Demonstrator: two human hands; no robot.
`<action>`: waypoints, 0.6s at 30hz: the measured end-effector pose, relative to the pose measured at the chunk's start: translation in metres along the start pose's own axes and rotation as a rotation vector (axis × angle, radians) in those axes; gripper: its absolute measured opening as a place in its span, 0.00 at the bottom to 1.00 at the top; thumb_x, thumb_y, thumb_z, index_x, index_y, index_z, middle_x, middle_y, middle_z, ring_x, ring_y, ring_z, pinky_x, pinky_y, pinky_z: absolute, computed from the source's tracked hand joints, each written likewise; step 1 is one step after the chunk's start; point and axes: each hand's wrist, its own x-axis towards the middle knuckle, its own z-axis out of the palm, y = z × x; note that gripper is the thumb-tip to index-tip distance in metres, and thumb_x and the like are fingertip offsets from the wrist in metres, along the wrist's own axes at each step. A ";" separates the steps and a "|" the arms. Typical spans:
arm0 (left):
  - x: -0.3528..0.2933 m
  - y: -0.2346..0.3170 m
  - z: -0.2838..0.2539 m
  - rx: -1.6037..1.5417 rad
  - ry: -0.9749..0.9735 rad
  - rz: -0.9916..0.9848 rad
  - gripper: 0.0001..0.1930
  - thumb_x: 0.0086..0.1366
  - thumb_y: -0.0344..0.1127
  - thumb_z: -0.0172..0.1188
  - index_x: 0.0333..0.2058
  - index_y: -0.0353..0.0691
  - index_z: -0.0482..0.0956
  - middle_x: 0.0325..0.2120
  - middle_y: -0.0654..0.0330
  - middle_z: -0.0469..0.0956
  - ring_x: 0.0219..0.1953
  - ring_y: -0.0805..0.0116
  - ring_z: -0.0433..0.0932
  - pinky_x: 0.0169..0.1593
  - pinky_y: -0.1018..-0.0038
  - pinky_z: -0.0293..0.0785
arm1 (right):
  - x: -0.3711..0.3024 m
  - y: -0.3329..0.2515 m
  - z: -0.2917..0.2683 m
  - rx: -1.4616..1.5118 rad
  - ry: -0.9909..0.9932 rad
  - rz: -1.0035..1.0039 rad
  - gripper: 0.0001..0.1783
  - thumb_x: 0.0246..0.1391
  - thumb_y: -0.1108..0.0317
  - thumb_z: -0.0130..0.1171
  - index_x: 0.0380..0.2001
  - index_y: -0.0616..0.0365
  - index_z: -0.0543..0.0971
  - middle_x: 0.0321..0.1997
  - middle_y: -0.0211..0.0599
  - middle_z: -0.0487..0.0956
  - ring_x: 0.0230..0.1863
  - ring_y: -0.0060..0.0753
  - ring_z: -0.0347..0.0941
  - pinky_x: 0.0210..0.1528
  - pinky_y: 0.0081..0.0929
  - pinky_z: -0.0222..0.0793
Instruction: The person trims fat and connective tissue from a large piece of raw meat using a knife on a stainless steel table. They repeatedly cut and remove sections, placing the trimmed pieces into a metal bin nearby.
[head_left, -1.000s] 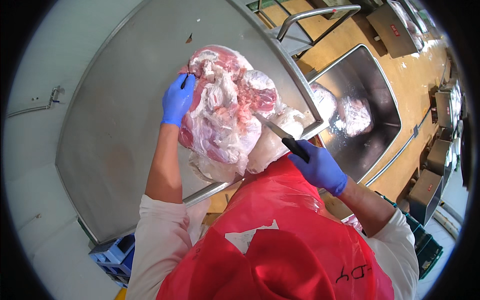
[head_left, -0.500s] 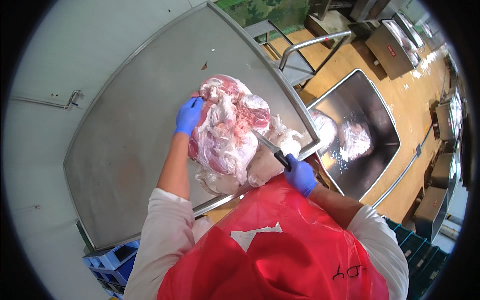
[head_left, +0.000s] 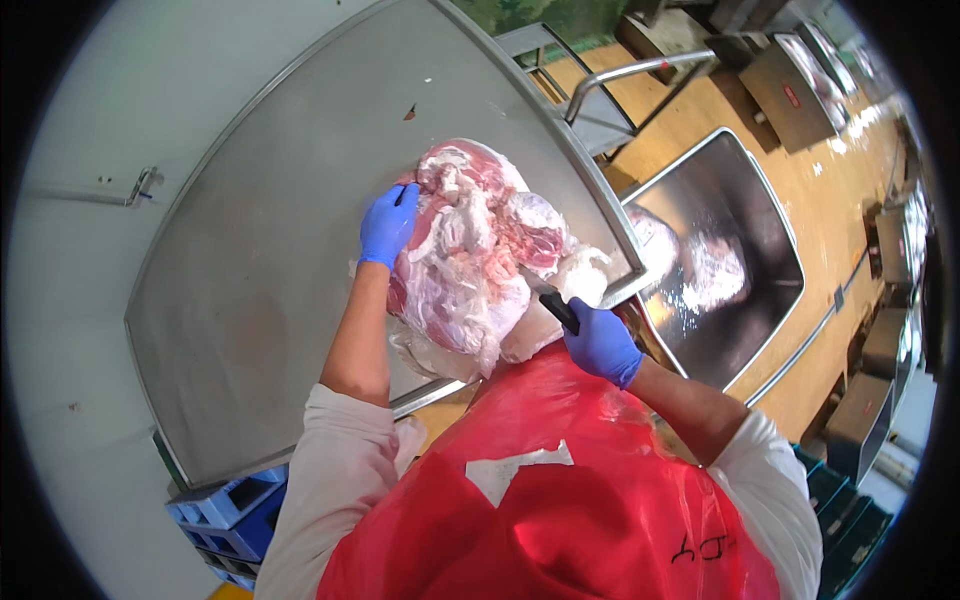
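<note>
The fingers of the right hand [head_left: 602, 343] are wrapped around the black handle of a knife [head_left: 557, 310], its blade angled at the right side of the meat [head_left: 460, 285] with the tip out of sight, while the left hand [head_left: 388, 223] lies against the meat's left edge, fingers bent, though whether they pinch it I cannot tell. Behind them, the left forearm [head_left: 358, 335] reaches forward from below the meat's left side and the right forearm [head_left: 690, 402] slants in from its lower right, both sleeves ending near the elbows. The meat rests on the steel counter [head_left: 250, 270], with 1 metal tub [head_left: 768, 255] to its right.
</note>
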 end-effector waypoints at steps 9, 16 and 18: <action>-0.081 0.084 -0.038 -0.287 0.359 0.290 0.23 0.66 0.54 0.70 0.45 0.37 0.87 0.42 0.46 0.85 0.45 0.46 0.84 0.53 0.56 0.79 | 0.019 0.003 0.031 0.080 0.118 -0.076 0.12 0.60 0.63 0.60 0.43 0.58 0.76 0.32 0.62 0.83 0.36 0.69 0.81 0.40 0.61 0.76; -0.161 0.092 -0.017 0.277 0.143 0.309 0.37 0.57 0.50 0.76 0.59 0.35 0.73 0.47 0.43 0.80 0.53 0.43 0.76 0.56 0.51 0.73 | 0.028 0.011 0.068 0.156 0.179 -0.123 0.15 0.60 0.63 0.60 0.46 0.59 0.74 0.31 0.62 0.83 0.35 0.70 0.81 0.38 0.62 0.76; -0.162 0.088 -0.012 0.263 0.098 0.298 0.35 0.58 0.49 0.75 0.58 0.35 0.73 0.48 0.43 0.80 0.53 0.42 0.75 0.56 0.49 0.73 | 0.033 0.019 0.069 0.160 0.173 -0.122 0.15 0.60 0.64 0.60 0.46 0.59 0.74 0.31 0.62 0.83 0.35 0.70 0.81 0.38 0.62 0.76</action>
